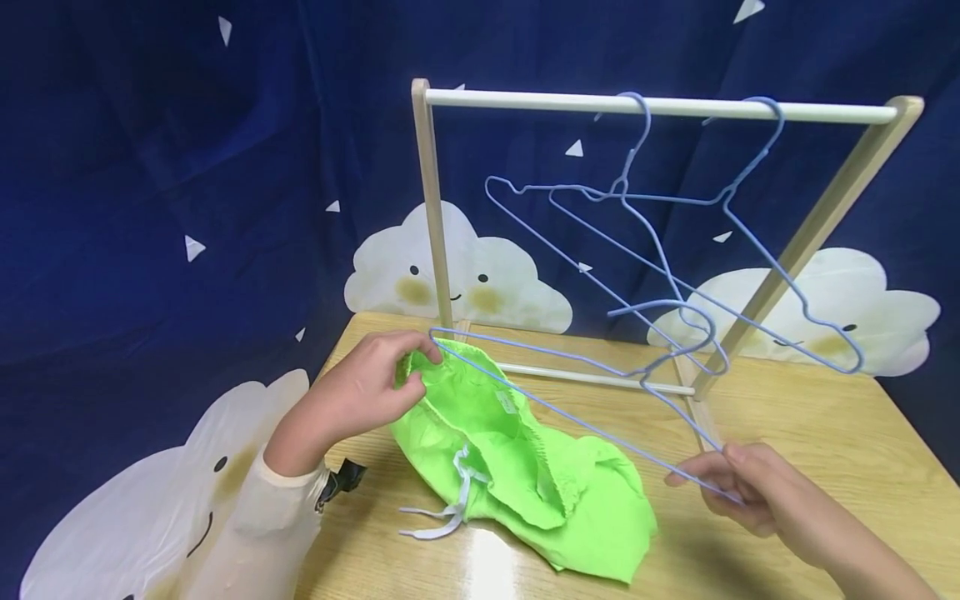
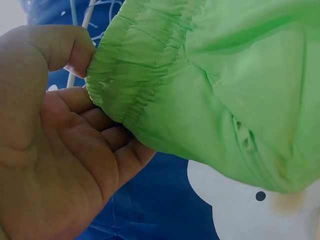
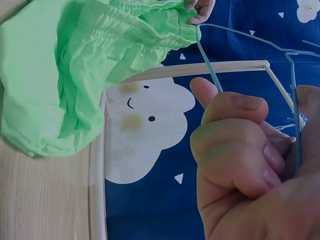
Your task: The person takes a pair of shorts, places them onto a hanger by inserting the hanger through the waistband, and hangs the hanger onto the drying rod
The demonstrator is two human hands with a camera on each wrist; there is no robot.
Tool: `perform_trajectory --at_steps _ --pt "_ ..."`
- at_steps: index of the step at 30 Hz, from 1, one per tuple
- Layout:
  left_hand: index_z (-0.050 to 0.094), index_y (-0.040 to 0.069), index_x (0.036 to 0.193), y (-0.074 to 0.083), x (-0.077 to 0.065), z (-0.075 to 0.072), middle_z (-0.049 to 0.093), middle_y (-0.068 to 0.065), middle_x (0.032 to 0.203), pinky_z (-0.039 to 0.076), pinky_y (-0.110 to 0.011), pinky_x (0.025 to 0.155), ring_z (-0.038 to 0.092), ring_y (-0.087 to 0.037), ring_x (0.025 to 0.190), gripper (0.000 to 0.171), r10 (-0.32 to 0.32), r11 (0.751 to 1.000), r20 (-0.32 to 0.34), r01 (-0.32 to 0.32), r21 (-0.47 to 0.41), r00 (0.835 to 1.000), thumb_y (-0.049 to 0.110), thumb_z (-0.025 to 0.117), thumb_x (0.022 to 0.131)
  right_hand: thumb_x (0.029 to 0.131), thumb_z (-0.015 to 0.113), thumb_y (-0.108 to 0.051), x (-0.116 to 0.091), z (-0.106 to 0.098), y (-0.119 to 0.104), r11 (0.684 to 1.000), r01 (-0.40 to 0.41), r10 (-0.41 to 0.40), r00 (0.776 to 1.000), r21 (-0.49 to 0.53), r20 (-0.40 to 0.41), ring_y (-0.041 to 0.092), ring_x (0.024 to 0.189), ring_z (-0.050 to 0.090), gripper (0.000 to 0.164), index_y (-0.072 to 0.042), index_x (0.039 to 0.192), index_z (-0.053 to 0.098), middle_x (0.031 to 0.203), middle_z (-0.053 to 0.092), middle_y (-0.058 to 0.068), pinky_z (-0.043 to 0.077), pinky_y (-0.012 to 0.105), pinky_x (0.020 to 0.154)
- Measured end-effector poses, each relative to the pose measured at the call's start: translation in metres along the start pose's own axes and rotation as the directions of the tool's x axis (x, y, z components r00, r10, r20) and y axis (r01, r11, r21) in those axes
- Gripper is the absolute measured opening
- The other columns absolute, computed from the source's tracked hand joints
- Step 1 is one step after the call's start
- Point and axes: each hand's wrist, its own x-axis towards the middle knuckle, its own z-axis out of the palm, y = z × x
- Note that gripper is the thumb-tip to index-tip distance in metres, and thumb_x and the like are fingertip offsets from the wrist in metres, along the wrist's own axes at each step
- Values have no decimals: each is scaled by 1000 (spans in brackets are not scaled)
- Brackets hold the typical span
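My left hand [image 1: 367, 383] pinches the gathered waistband of bright green shorts [image 1: 600, 508] at its far left end, thumb and forefinger at the edge. The left wrist view shows the elastic [image 2: 135, 65] between thumb and fingers. The shorts lie partly on the table, the waist opening facing up and a white drawstring [image 1: 462, 483] trailing in front. My right hand [image 1: 772, 492] grips one end of a blue wire hanger [image 1: 555, 406], fingers curled round it. The hanger's other end sits right at the waistband beside my left fingertips, its hook pointing up and left.
A rack with a white top rail [image 1: 525, 100] and wooden posts stands behind the shorts on the wooden table [image 1: 825, 433]. Two more blue hangers [image 1: 660, 250] hang from the rail, overlapping. Dark blue cloth with white cloud shapes [image 1: 457, 267] covers the backdrop.
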Motion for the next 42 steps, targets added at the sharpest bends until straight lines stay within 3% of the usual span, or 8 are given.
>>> perform_trajectory --at_steps 12,21,26,31,37,42 --pt "72 9 112 2 -1 -3 47 3 74 44 -32 67 42 -12 63 30 -13 999 -20 14 30 1000 2 59 86 115 4 -9 -5 2 0 1000 -6 6 1000 -9 -11 18 48 20 71 3 126 73 64 29 15 17 21 34" --pt "69 11 111 3 -2 -1 47 2 74 44 -32 65 41 -11 61 28 -13 1000 -34 13 15 999 3 57 86 116 7 -10 -8 2 9 993 -118 119 992 9 -38 26 49 19 70 -1 126 76 64 27 17 21 23 37" --pt "69 10 108 3 -2 1 42 5 70 44 -32 67 41 -12 65 26 31 1000 -29 -31 2 999 3 56 87 118 9 -14 -5 3 8 984 -173 171 984 -29 -52 26 49 21 69 -2 127 77 63 28 19 25 23 38" --pt "67 10 107 4 -2 3 43 6 69 45 -32 67 40 -11 65 22 81 997 -13 -81 -1 997 3 59 87 118 9 -14 -2 5 9 985 -165 161 985 -47 -68 25 47 22 70 -6 125 78 63 32 20 24 24 36" --pt "64 12 109 6 -3 4 62 3 86 49 -34 77 45 -11 71 27 137 990 40 -138 22 990 4 63 83 118 12 -11 2 7 12 991 -122 116 989 -61 -91 26 48 20 68 -7 122 80 63 30 20 24 22 37" --pt "64 11 111 6 -3 6 70 0 102 52 -35 81 55 -13 80 32 196 980 65 -197 13 979 -2 59 82 119 13 -12 6 10 10 986 -148 138 984 -78 -113 22 47 21 67 -6 121 80 62 31 19 25 22 37"
